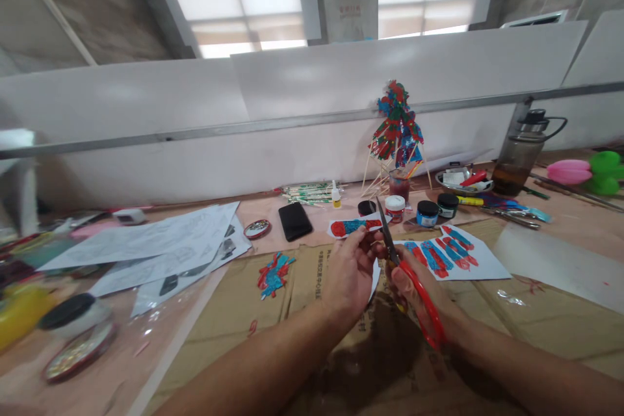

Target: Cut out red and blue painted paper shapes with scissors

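Observation:
My left hand pinches a white paper piece painted red and blue, holding it up over the cardboard-covered table. My right hand grips red-handled scissors, whose dark blades point up and away, right beside the held paper's right end. Both hands are closed. A sheet with several painted red and blue shapes lies just right of the scissors. A cut-out red and blue piece rests on the cardboard to the left of my left hand.
Paint jars and a black phone sit behind my hands. A colourful puppet on sticks leans on the white wall. A water bottle stands at the right. Loose papers and tins lie left.

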### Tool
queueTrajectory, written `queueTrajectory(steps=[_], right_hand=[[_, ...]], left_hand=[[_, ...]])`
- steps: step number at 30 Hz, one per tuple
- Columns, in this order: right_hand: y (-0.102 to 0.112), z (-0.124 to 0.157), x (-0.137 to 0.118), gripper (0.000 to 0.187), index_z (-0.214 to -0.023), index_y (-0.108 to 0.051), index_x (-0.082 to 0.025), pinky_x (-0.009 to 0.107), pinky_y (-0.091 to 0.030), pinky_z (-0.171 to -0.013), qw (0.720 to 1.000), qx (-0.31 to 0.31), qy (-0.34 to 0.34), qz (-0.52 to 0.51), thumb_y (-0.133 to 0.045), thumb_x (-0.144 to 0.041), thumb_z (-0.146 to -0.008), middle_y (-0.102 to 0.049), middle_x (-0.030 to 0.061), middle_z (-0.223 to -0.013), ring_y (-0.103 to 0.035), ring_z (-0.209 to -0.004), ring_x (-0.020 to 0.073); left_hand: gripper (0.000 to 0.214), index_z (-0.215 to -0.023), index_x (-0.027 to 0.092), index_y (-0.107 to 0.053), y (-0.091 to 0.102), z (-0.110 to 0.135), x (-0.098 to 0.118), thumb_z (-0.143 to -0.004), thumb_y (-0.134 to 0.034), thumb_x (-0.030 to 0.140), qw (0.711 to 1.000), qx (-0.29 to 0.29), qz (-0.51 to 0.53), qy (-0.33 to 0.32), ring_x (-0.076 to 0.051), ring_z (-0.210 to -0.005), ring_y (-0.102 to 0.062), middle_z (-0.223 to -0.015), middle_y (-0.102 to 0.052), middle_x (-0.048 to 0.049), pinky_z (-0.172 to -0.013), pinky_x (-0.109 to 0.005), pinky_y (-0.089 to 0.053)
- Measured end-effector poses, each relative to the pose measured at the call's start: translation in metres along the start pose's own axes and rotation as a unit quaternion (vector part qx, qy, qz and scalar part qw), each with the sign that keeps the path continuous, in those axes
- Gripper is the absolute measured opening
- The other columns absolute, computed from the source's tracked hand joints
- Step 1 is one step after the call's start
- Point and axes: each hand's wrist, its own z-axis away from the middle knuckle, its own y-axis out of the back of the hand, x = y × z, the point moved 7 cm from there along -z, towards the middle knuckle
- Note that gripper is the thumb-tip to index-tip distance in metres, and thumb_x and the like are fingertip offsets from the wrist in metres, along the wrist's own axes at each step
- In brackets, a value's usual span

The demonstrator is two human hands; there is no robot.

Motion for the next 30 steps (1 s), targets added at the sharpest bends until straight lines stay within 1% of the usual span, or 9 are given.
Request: queueTrajectory(steps=[2, 5, 7, 9, 12, 17, 24, 27, 30], right_hand=[[-0.003, 0.0, -0.002, 0.043, -0.125, -0.06, -0.025, 0.044, -0.047, -0.1, 0.999, -0.021, 0.004, -0.04, -0.047, -0.051, -0.094, -0.069, 0.0096, -0.101, -0.059, -0.114, 0.0288], [-0.004, 0.0, -0.01, 0.044, -0.124, -0.06, -0.025, 0.044, -0.047, -0.101, 0.999, -0.025, 0.0, -0.044, -0.044, -0.053, -0.094, -0.068, 0.0094, -0.1, -0.058, -0.116, 0.0285], [-0.003, 0.0, -0.014, 0.045, -0.122, -0.061, -0.027, 0.043, -0.05, -0.095, 0.999, -0.02, -0.01, -0.028, -0.045, -0.056, -0.093, -0.068, 0.0092, -0.095, -0.06, -0.109, 0.0291], [-0.002, 0.0, -0.018, 0.044, -0.119, -0.063, -0.029, 0.041, -0.054, -0.084, 1.0, -0.016, -0.015, -0.013, -0.045, -0.058, -0.091, -0.068, 0.0087, -0.089, -0.063, -0.097, 0.0289], [0.0, 0.0, -0.018, 0.042, -0.116, -0.064, -0.03, 0.039, -0.055, -0.074, 1.0, -0.011, -0.017, -0.01, -0.046, -0.058, -0.09, -0.067, 0.0077, -0.085, -0.063, -0.082, 0.0266], [0.001, 0.0, -0.013, 0.041, -0.119, -0.062, -0.03, 0.038, -0.055, -0.078, 1.0, -0.015, -0.015, -0.02, -0.049, -0.056, -0.09, -0.068, 0.0071, -0.093, -0.062, -0.084, 0.0252], [0.001, 0.0, -0.013, 0.041, -0.12, -0.062, -0.029, 0.037, -0.054, -0.083, 1.0, -0.022, -0.007, -0.017, -0.049, -0.055, -0.092, -0.067, 0.0085, -0.104, -0.063, -0.089, 0.0249], [0.001, 0.0, -0.007, 0.041, -0.122, -0.061, -0.029, 0.037, -0.055, -0.077, 1.0, -0.02, -0.007, -0.021, -0.049, -0.055, -0.093, -0.068, 0.0084, -0.101, -0.063, -0.082, 0.024], [0.002, 0.001, -0.004, 0.041, -0.122, -0.061, -0.027, 0.038, -0.055, -0.077, 0.999, -0.001, 0.021, -0.027, -0.05, -0.054, -0.093, -0.068, 0.0082, -0.095, -0.063, -0.082, 0.0243]], left_hand=[[0.005, -0.078, 0.014, -0.063, 0.0, 0.0, 0.0, -0.078, -0.067, 0.017, 1.0, 0.0, 0.0, 0.0, -0.012, -0.064, -0.062, -0.074, -0.068, -0.0055, -0.062, -0.023, -0.049], [0.004, -0.078, 0.014, -0.063, 0.0, 0.0, -0.001, -0.078, -0.067, 0.016, 1.0, 0.001, 0.001, 0.003, -0.012, -0.064, -0.062, -0.075, -0.068, -0.0056, -0.062, -0.023, -0.049], [0.004, -0.078, 0.014, -0.063, 0.0, 0.0, -0.001, -0.079, -0.066, 0.017, 1.0, 0.001, 0.004, 0.006, -0.012, -0.063, -0.061, -0.074, -0.067, -0.0053, -0.061, -0.023, -0.049], [0.004, -0.078, 0.014, -0.063, 0.0, 0.0, -0.002, -0.08, -0.064, 0.017, 1.0, 0.0, 0.004, 0.012, -0.012, -0.062, -0.06, -0.073, -0.067, -0.0055, -0.061, -0.023, -0.049], [0.006, -0.077, 0.013, -0.063, -0.001, 0.0, -0.001, -0.082, -0.062, 0.016, 1.0, 0.0, 0.002, 0.012, -0.012, -0.063, -0.061, -0.072, -0.067, -0.006, -0.062, -0.023, -0.049], [0.002, -0.08, 0.014, -0.063, -0.002, 0.0, 0.0, -0.08, -0.063, 0.016, 1.0, -0.004, 0.0, 0.002, -0.013, -0.064, -0.062, -0.073, -0.067, -0.0056, -0.062, -0.024, -0.049], [0.003, -0.08, 0.014, -0.062, -0.002, 0.001, 0.0, -0.083, -0.06, 0.014, 1.0, 0.008, 0.003, 0.013, -0.012, -0.064, -0.062, -0.073, -0.067, -0.0061, -0.062, -0.023, -0.049], [0.003, -0.081, 0.013, -0.062, -0.001, 0.002, -0.001, -0.083, -0.06, 0.015, 1.0, 0.012, 0.007, 0.012, -0.012, -0.064, -0.062, -0.074, -0.067, -0.0063, -0.061, -0.022, -0.049], [0.003, -0.082, 0.013, -0.062, -0.002, 0.002, -0.001, -0.083, -0.061, 0.015, 1.0, 0.012, 0.009, 0.009, -0.013, -0.064, -0.062, -0.074, -0.067, -0.0066, -0.061, -0.023, -0.05]])
